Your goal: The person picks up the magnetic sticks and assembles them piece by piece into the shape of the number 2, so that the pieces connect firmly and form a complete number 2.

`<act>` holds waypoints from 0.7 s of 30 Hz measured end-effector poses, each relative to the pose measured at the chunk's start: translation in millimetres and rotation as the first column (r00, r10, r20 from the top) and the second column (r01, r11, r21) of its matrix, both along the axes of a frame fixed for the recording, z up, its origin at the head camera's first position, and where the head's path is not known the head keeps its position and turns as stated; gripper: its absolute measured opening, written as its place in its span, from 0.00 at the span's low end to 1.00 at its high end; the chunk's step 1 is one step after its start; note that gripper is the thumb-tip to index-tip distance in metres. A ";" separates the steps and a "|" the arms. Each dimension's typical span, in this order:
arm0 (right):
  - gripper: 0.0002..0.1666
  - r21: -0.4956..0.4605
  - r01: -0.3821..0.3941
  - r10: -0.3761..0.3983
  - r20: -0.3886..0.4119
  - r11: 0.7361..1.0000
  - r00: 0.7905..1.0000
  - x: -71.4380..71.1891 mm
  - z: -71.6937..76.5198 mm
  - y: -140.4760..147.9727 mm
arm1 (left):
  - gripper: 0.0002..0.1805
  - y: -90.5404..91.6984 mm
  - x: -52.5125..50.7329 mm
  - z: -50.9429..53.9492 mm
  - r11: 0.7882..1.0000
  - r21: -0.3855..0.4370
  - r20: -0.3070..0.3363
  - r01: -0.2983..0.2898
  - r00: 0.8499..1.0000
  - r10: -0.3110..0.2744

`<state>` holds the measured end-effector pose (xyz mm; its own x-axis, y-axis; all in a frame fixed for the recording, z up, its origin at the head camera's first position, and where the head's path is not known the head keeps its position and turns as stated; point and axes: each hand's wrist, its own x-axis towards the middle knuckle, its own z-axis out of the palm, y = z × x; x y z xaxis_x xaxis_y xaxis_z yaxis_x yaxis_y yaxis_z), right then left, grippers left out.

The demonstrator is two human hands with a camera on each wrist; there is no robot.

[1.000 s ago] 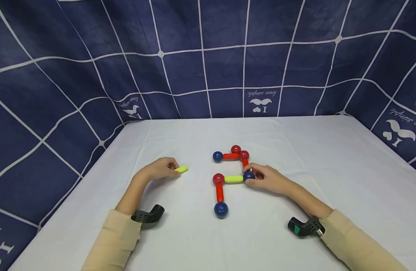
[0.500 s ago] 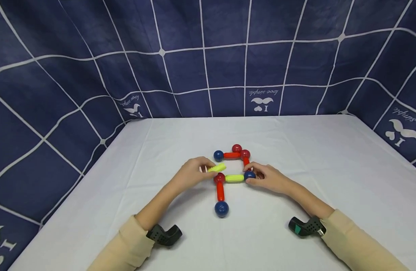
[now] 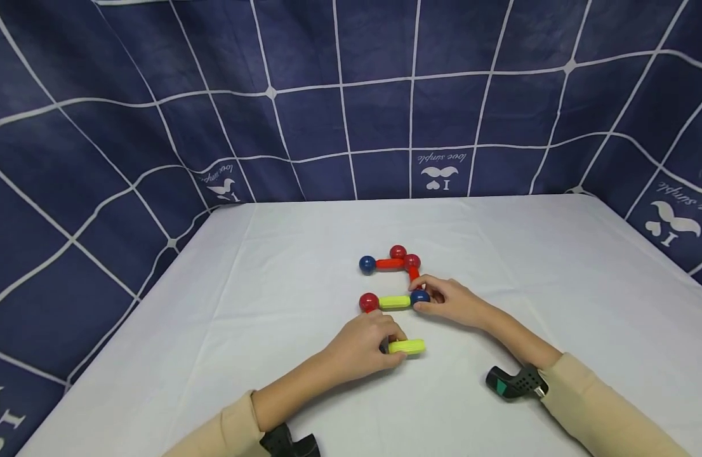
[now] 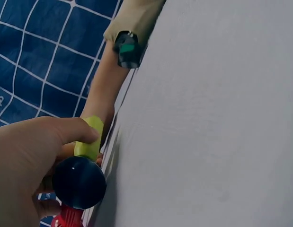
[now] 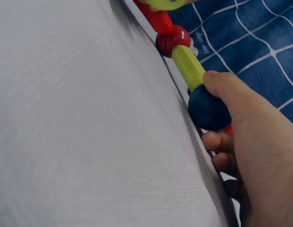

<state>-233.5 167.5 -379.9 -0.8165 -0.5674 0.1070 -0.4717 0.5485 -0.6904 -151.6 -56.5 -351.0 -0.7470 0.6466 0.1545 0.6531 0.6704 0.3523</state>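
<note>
Magnetic rods and balls form a connected shape on the white table. My left hand (image 3: pixel 365 343) pinches a yellow-green rod (image 3: pixel 407 346) between thumb and fingers. One end of this rod meets the front blue ball (image 4: pixel 79 182) in the left wrist view; the hand mostly hides that ball in the head view. A red rod (image 4: pixel 70 216) lies behind the ball. My right hand (image 3: pixel 450 300) grips another blue ball (image 5: pixel 209 108), its thumb at the joint with a second yellow-green rod (image 3: pixel 394 303). That rod leads to a red ball (image 3: pixel 369 302).
Behind the hands, a red rod (image 3: pixel 414 273) runs back to a red ball (image 3: pixel 412 262). From there another red rod (image 3: pixel 390 263) reaches a blue ball (image 3: pixel 367 264) on the left. One more red ball (image 3: pixel 398 252) sits at the back. A dark blue grid cloth (image 3: pixel 374 114) hangs behind the table.
My left hand has carried its yellow-green rod from the left, past the red ball, then toward me to the front blue ball. My right hand has stayed on its blue ball.
</note>
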 end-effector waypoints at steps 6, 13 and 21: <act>0.17 0.002 0.006 -0.006 -0.006 1.000 1.000 0.2 1.2 -0.5 | 0.08 -0.7 0.8 -5.7 0.996 -0.062 -0.114 0.067 0.991 -0.074; 0.18 0.005 0.007 -0.007 -0.010 1.000 1.000 -0.3 0.9 0.5 | 0.08 -1.7 -1.7 -7.3 0.994 -0.051 -0.111 0.097 0.989 -0.103; 0.18 0.003 0.006 -0.006 -0.013 1.000 1.000 0.8 -1.0 0.4 | 0.09 -5.7 -3.5 -9.9 0.994 -0.011 -0.086 0.105 0.991 -0.106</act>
